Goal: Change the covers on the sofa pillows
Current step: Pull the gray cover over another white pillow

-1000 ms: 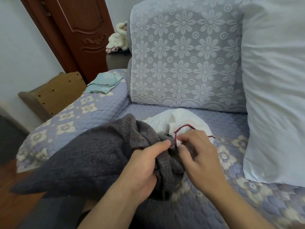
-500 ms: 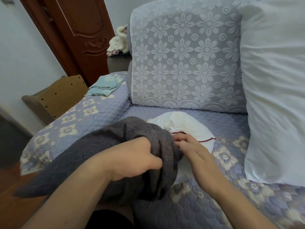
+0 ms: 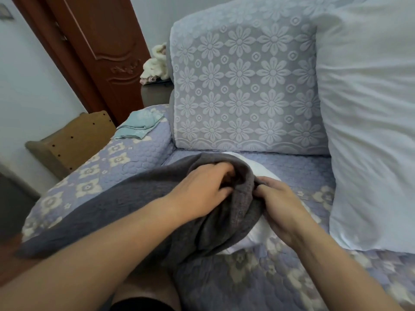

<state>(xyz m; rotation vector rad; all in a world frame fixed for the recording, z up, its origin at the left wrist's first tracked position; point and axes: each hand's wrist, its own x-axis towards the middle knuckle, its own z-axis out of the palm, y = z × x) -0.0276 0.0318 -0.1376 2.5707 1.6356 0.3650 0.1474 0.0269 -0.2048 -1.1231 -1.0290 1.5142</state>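
Now both hands, left hand and right hand, are gripping the coarse grey woven cover bunching over a smooth white pillow

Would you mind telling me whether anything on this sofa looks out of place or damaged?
Nothing looks damaged. The grey cover is bunched at its open end, where both hands grip it around the white pillow. A bare white pillow leans at the right.

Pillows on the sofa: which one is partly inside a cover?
The white pillow under both hands, half inside the dark grey cover; the large white pillow at right lies bare.
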